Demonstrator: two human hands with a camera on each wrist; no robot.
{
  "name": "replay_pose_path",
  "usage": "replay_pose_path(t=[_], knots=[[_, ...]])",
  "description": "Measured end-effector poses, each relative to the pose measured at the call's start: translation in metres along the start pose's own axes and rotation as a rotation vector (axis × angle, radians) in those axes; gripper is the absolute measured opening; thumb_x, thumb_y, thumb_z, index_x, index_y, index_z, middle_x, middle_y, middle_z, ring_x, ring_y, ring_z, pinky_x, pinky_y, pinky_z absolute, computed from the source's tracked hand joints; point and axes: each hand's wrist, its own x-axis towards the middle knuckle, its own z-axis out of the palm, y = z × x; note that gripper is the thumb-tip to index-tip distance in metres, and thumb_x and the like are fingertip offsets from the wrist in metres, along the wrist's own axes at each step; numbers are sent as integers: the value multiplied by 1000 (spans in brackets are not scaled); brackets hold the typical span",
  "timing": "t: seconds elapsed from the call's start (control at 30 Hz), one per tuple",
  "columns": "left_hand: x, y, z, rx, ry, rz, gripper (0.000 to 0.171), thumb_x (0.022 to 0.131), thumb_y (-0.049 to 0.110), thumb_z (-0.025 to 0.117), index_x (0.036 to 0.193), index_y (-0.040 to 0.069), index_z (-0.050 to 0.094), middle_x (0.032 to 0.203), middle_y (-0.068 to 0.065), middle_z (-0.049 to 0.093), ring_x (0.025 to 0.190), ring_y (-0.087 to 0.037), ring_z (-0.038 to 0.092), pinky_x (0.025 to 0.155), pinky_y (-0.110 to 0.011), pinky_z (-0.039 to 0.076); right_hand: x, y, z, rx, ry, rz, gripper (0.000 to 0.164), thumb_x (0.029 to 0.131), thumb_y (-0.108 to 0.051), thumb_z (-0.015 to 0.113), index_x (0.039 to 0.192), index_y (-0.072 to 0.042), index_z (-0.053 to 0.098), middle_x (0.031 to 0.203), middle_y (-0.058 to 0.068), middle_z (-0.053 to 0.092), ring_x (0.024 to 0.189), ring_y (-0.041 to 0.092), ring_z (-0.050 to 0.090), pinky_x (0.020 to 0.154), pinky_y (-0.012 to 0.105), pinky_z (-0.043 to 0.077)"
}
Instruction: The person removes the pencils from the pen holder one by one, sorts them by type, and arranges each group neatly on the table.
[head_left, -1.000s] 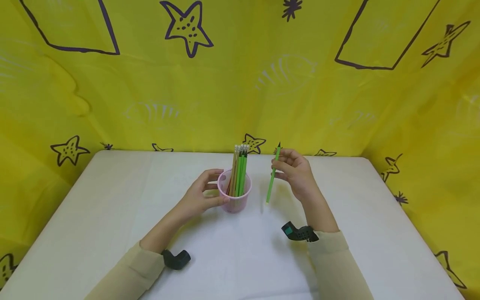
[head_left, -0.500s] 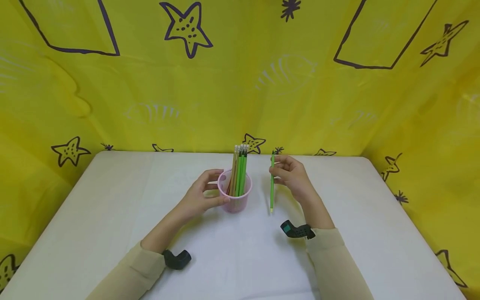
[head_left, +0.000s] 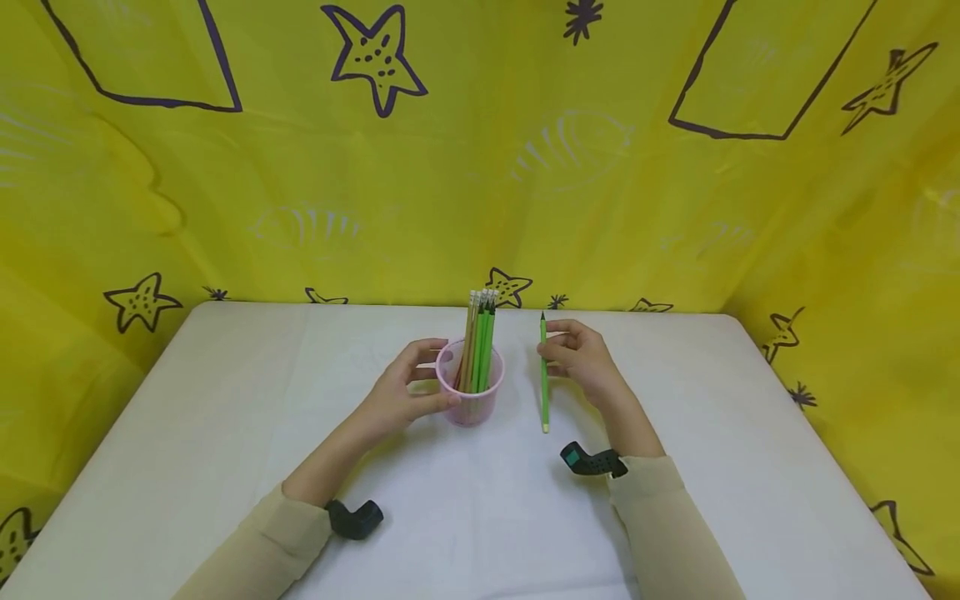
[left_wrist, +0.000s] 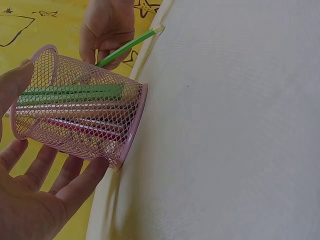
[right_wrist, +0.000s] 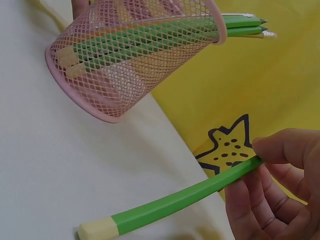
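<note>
Left hand is half-curled round a round pink mesh cup on the white table, slim green pencils and tan ones standing inside. Right hand pinches a green cream-ended pencil between thumb and fingers, dark tip up, near the cup.

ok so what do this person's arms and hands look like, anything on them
The left sleeve and right sleeve are long, plain beige. The left wrist device and right wrist device are black and bent; the right one shows a teal patch. The left grip and right grip are bare, without gloves. No cables show.
</note>
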Motion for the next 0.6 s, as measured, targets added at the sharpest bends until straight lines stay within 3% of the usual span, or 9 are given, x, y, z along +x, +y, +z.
replay_pose_path(t=[0.27,0.6], knots=[[1,0,0,8,11,-13,81,80,25,85,147,22,40,146,-6,48,132,-32,51,100,-47,52,3,6,6,-86,25,44,44,94,-8,67,135,-1,52,97,7,65,76,14,64,72,31,61],[0,-1,0,10,3,-9,79,81,25,84,147,23,40,146,-8,48,132,-35,51,101,-49,51,1,9,10,-291,20,89,41,90,-10,73,129,-4,59,92,13,67,66,15,62,63,26,58]])
